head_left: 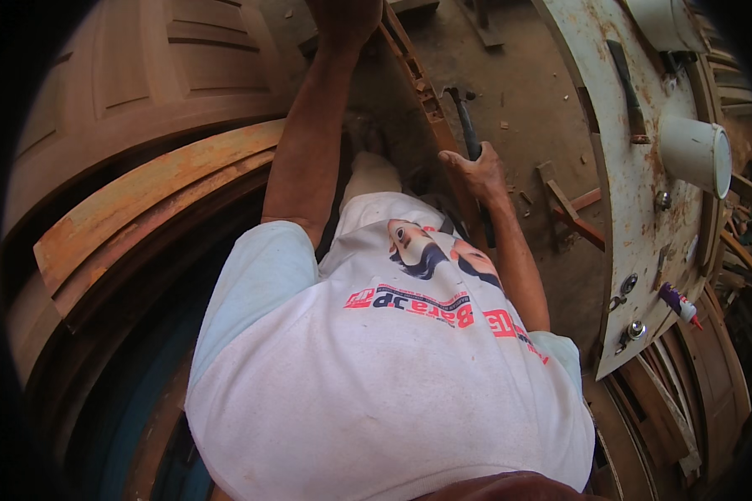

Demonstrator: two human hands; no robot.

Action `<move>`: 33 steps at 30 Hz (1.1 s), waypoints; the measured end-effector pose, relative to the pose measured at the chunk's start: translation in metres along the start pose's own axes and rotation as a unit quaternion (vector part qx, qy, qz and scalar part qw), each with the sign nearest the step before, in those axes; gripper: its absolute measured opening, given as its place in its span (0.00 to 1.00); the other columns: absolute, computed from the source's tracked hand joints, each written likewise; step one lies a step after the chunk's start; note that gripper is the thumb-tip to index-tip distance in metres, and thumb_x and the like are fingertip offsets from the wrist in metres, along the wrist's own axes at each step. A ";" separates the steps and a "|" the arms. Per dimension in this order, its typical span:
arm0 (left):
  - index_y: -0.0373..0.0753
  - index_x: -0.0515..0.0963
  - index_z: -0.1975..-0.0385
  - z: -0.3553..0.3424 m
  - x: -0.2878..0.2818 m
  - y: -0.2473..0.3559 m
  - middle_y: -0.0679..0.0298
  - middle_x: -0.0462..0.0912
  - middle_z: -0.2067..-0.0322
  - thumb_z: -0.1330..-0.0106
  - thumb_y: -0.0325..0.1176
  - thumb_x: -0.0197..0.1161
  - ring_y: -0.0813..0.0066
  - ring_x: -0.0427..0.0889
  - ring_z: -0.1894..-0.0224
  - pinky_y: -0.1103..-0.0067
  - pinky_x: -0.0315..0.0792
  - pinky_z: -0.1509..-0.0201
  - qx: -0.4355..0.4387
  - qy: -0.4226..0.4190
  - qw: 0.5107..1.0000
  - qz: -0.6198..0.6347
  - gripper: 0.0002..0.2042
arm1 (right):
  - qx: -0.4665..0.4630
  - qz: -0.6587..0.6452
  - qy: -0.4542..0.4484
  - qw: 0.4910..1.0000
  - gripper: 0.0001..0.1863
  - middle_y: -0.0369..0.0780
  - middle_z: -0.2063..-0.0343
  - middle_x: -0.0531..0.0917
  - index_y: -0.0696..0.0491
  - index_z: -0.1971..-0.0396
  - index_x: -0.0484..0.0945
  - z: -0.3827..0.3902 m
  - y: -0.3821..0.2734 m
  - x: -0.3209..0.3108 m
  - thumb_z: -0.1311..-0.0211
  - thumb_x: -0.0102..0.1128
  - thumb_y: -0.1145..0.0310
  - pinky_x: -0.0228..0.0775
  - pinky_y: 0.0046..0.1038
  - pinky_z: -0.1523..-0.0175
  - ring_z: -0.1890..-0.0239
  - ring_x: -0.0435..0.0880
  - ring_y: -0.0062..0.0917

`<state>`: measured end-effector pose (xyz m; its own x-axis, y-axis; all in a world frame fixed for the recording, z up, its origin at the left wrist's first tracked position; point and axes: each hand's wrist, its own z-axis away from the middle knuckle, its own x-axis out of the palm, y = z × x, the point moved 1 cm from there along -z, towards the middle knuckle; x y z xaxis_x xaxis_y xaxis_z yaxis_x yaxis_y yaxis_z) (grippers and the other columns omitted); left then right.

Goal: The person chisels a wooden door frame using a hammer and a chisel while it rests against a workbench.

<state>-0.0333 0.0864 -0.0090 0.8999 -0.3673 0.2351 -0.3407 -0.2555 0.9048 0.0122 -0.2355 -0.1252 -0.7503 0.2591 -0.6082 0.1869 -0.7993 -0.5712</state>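
My right hand [482,174] is closed around the dark handle of a claw hammer [468,125], its metal head up and away from me. Beneath it runs a long wooden beam [439,125] with several rectangular cutouts along its far part. My left arm reaches forward, and my left hand [347,18] is at the top edge of the view, beside the beam's far end. Its fingers are out of sight, so whether it grips the beam is hidden. Small wood chips lie on the beam near the cutouts.
Left stand a panelled wooden door [142,67] and stacked planks [167,179]. At right, a stained white worktop [631,209] bears a white bucket [695,154], a dark flat tool [627,83], a glue bottle [681,305] and round metal knobs [635,331]. Wood offcuts [570,204] lie on the floor.
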 end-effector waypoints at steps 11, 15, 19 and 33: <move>0.41 0.75 0.65 0.018 0.013 0.013 0.74 0.78 0.76 0.33 0.26 0.70 0.86 0.77 0.76 0.83 0.73 0.74 -0.028 0.023 0.999 0.015 0.08 | -0.013 0.002 0.002 1.000 0.42 0.49 0.70 0.84 0.61 0.66 0.76 -0.002 0.004 0.002 0.53 0.76 0.31 0.77 0.38 0.58 0.64 0.85 0.35; 0.40 0.76 0.64 0.020 0.014 0.005 0.74 0.79 0.75 0.33 0.25 0.70 0.87 0.77 0.75 0.84 0.72 0.74 -0.008 0.015 1.000 -0.022 0.07 | -0.052 -0.018 0.041 0.998 0.37 0.46 0.72 0.82 0.61 0.64 0.76 -0.004 0.003 -0.002 0.41 0.70 0.35 0.74 0.37 0.60 0.67 0.81 0.32; 0.40 0.76 0.64 0.020 0.018 -0.003 0.74 0.79 0.74 0.34 0.23 0.70 0.88 0.76 0.74 0.85 0.70 0.73 0.028 0.033 0.999 -0.012 0.08 | -0.117 -0.043 0.088 0.988 0.29 0.50 0.75 0.81 0.60 0.60 0.76 0.000 -0.028 -0.031 0.29 0.61 0.43 0.73 0.41 0.64 0.70 0.83 0.40; 0.37 0.74 0.55 0.047 0.033 0.008 0.71 0.82 0.69 0.34 0.25 0.71 0.87 0.80 0.69 0.84 0.74 0.69 -0.026 -0.029 0.999 0.038 0.13 | -0.355 0.003 0.216 0.910 0.22 0.40 0.82 0.78 0.56 0.57 0.78 0.064 -0.171 -0.125 0.28 0.63 0.49 0.71 0.36 0.69 0.79 0.81 0.32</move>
<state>-0.0193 0.0305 -0.0109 0.8542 -0.4355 0.2841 -0.3915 -0.1792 0.9025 0.0337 -0.1663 0.0836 -0.4578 0.5671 -0.6847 0.6670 -0.2902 -0.6862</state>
